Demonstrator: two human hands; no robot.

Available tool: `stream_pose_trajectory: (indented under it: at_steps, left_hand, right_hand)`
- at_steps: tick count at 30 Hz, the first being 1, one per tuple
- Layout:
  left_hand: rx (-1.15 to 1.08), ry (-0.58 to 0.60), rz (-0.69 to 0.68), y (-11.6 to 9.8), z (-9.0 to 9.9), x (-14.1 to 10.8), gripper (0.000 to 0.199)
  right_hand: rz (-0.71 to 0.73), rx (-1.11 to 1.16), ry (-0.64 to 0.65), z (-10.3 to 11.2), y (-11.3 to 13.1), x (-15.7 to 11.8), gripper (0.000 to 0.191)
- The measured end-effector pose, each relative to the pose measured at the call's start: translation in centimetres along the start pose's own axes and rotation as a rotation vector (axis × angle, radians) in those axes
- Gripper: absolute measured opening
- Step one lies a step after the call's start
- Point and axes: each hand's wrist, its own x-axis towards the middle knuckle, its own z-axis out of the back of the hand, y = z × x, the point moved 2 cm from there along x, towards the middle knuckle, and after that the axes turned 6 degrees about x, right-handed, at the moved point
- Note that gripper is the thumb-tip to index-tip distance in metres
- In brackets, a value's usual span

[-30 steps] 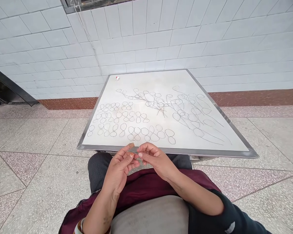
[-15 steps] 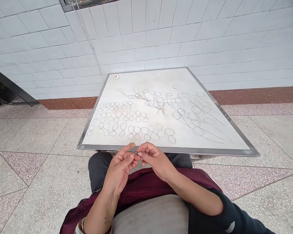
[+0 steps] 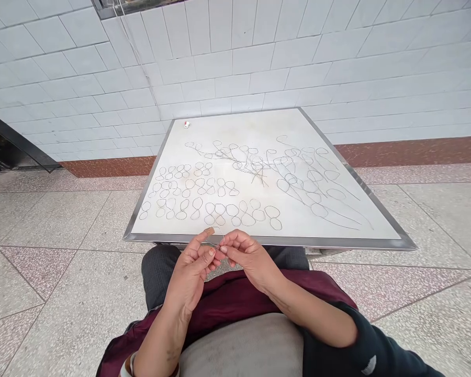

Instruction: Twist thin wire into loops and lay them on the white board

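Observation:
Just off the near edge of the white table (image 3: 235, 131), my left hand (image 3: 194, 264) and my right hand (image 3: 248, 257) meet over my lap. Both pinch a thin wire (image 3: 222, 233), which curves up between the fingertips; most of it is hidden by the fingers. My left index finger, with tan tape (image 3: 210, 231) round its tip, is raised apart from the pinching thumb. Beyond the hands lie several wire figure-eights (image 3: 275, 219) in rows on the left and middle of the tabletop.
Several long wires with a loop at one end (image 3: 322, 209) lie in a loose tangle across the right and middle of the table. A small red and white object (image 3: 187, 124) sits at the far left corner. A metal rim (image 3: 337, 242) edges the table; a tiled wall (image 3: 243, 68) stands behind.
My left index finger has shifted slightly to the left, away from my right fingertips. Both hands keep their hold on the wire, and the wires on the table lie as before.

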Motion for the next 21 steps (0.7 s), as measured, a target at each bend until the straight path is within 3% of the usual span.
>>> stream_pose_trajectory:
  at_steps: [13, 21]
  left_hand:
    - [0.300, 0.007, -0.050, -0.56, 0.09, 0.04, 0.062]
    - [0.315, -0.016, -0.079, -0.36, 0.13, 0.00, 0.065]
  right_hand:
    - [0.026, -0.072, -0.059, -0.26, -0.20, -0.36, 0.019]
    - [-0.005, -0.071, -0.026, -0.49, 0.24, -0.29, 0.020]
